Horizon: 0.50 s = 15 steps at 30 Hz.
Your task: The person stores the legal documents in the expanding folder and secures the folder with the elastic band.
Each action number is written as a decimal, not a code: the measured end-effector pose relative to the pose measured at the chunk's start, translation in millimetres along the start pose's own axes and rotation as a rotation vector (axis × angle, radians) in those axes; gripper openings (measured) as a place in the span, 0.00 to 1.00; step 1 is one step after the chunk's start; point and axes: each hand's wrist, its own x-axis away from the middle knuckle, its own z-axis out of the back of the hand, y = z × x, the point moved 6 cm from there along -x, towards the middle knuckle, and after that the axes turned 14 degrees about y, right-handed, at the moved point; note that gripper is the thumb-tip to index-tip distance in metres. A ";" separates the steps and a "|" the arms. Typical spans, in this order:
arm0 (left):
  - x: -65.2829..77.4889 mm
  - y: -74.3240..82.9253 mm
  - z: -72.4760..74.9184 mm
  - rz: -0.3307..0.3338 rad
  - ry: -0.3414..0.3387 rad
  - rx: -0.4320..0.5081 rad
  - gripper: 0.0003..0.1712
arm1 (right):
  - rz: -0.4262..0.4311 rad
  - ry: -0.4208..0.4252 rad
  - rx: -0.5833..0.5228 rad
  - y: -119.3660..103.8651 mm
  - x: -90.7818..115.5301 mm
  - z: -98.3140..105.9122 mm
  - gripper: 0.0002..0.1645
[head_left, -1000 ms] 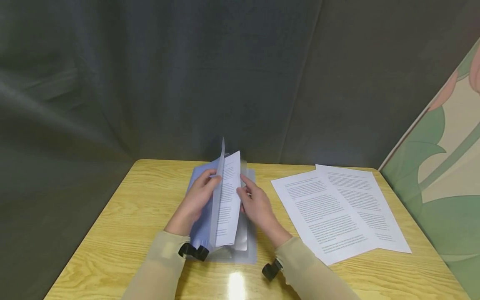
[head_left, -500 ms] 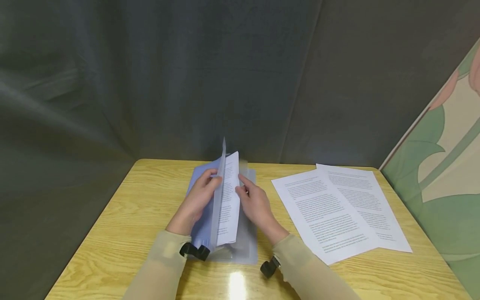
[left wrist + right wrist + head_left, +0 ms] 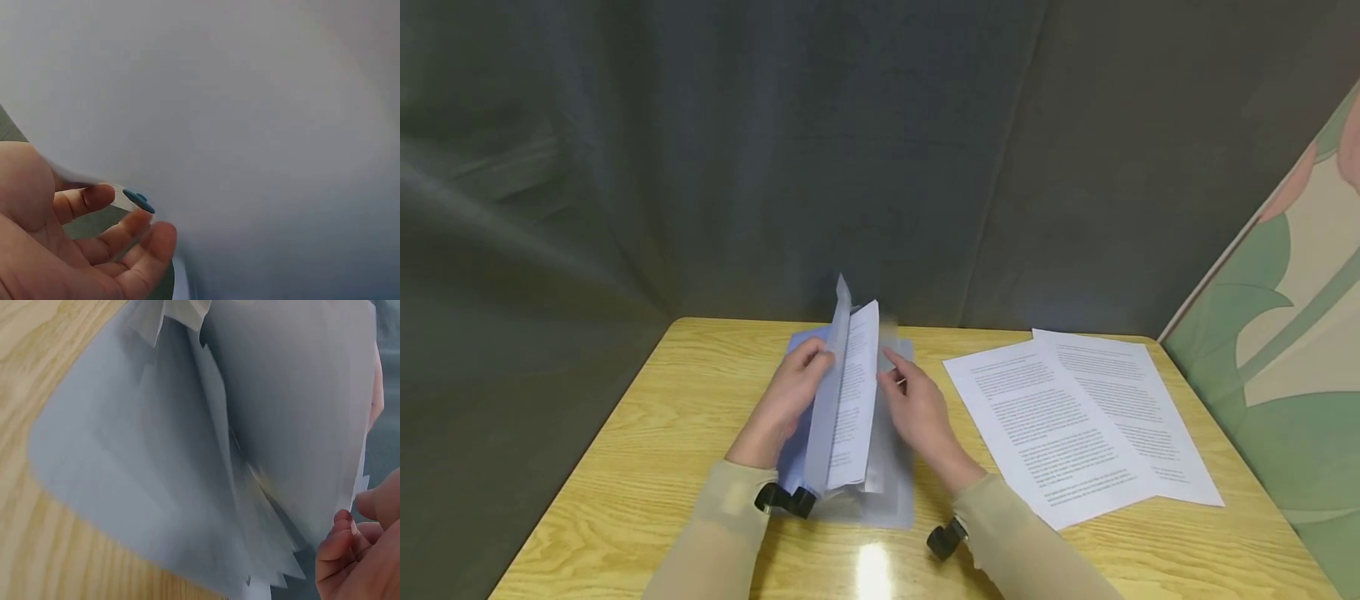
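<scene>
On the table, a bluish translucent document folder stands spread open. My left hand grips its raised flap, thumb and fingers at the flap's left edge. In the left wrist view, a small teal snap button shows by my curled fingers. Printed sheets stand tilted inside the folder, text side showing. My right hand pinches at their right edge. Behind them, in the right wrist view, several grey translucent layers fan out above the wood.
Two printed pages lie overlapping to the right, the farther page partly covered. The wooden table ends at a dark curtain behind. A floral panel borders the right side.
My left hand has drawn the raised flap slightly left, widening the gap beside the printed sheets. My right hand has shifted only slightly. The two loose pages lie as before.
</scene>
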 end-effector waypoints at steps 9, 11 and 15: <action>-1.7 2.7 5.2 0.004 0.011 0.039 0.10 | 0.055 0.051 0.048 12.6 -5.8 32.4 0.30; -2.3 1.7 6.5 0.014 0.016 0.063 0.10 | 0.061 0.048 0.068 15.6 -7.1 39.2 0.32; -3.1 -1.6 6.2 0.051 0.014 0.131 0.10 | 0.070 0.043 0.113 22.4 -8.5 51.8 0.33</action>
